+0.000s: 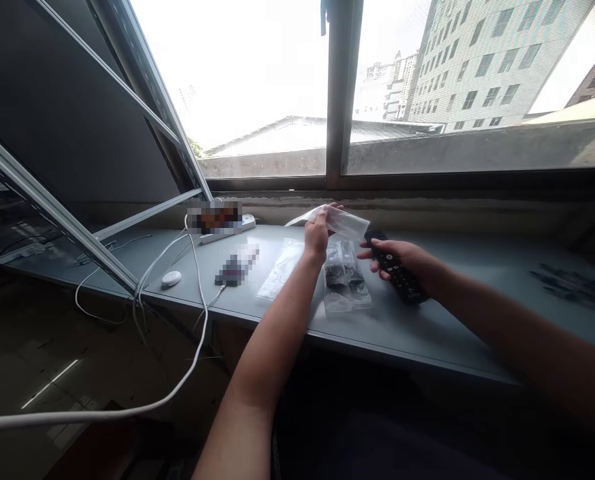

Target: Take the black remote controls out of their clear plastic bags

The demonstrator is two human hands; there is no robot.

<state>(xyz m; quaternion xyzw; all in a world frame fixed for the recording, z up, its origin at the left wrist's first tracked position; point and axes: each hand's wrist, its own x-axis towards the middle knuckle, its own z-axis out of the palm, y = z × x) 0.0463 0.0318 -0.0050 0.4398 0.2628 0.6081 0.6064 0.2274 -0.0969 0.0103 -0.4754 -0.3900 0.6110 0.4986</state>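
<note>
My left hand (319, 233) pinches a clear plastic bag (350, 223) above the table. My right hand (402, 260) is wrapped round a black remote control (396, 270), its far end close to the bag's right edge. Whether that end touches the bag I cannot tell. Beneath them lies a clear bag with black remotes inside (347, 273). Left of it, partly behind my left forearm, is a pile of clear plastic bags (283, 267).
A white power strip (230, 229) stands near the wall. A blurred-out device (233, 270) with a cable and a round white object (171, 279) lie on the left. A white cable (204, 327) hangs over the table's front edge. Dark thin items (577, 287) lie on the right. A metal frame (142, 147) leans at left.
</note>
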